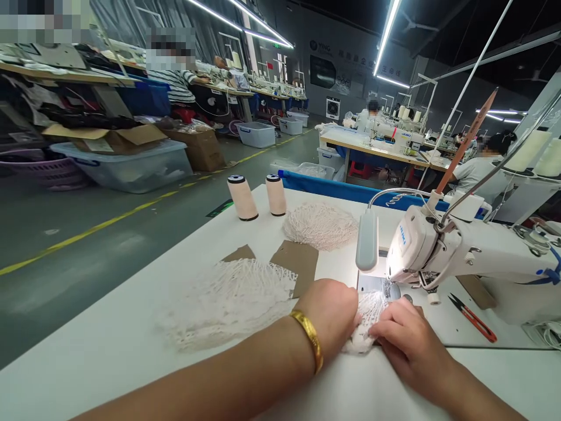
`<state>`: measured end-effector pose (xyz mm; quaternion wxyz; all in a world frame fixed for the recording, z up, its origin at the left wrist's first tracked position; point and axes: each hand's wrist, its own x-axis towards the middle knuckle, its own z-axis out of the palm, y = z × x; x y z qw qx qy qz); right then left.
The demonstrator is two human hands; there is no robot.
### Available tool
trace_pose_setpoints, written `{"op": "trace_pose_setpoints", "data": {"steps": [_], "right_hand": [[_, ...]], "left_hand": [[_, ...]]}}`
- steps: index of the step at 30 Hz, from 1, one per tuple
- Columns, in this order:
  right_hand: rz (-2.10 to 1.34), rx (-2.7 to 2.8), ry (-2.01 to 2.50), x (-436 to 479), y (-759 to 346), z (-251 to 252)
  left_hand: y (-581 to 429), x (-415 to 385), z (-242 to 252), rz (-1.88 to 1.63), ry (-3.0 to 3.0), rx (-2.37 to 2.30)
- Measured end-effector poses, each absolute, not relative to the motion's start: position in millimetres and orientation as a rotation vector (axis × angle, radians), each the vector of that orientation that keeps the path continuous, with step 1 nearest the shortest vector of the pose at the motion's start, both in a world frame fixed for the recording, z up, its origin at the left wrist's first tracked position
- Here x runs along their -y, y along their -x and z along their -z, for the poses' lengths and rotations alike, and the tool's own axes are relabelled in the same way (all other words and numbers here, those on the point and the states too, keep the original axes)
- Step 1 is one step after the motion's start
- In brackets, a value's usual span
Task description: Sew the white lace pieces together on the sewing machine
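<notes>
A piece of white lace (367,316) lies bunched at the needle of the white sewing machine (438,245), lit by its lamp (367,240). My left hand (331,310), with a gold bangle at the wrist, closes on the lace's left side; its fingertips are partly hidden. On the right side, my right hand (405,333) pinches the lace between thumb and fingers. To the left, a spread heap of white lace (236,298) rests partly over brown cardboard (302,260). Behind it sits a rounded pinkish lace pile (322,225).
Two cream thread cones (243,199) stand at the table's far left edge. Red-handled thread snips (473,318) lie right of the machine bed. A blue cloth (333,186) hangs along the back edge. Other people sit at machines beyond; plastic bins (131,166) line the aisle.
</notes>
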<state>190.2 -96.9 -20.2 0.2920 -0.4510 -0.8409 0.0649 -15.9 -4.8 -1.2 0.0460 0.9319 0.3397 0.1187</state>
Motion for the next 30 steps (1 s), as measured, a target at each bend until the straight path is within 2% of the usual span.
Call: {"op": "trace_pose_setpoints", "data": {"steps": [3,8,19,30], "right_hand": [[-0.185,2.196,1.191,97,-192,22],[-0.142,2.19,1.174,95,-193,27],[-0.092,2.235,1.158,95,-192,27],[-0.04,2.265,1.061,97,-195,22]], "left_hand": [[13,0,-8,-0.388,-2.904,-1.044],[-6,-8,-15,-0.492,-2.843,-0.799],[-27,-18,9,-0.411,-2.54,-0.916],[-19,-17,-9,-0.38,-2.424,-0.622]]}}
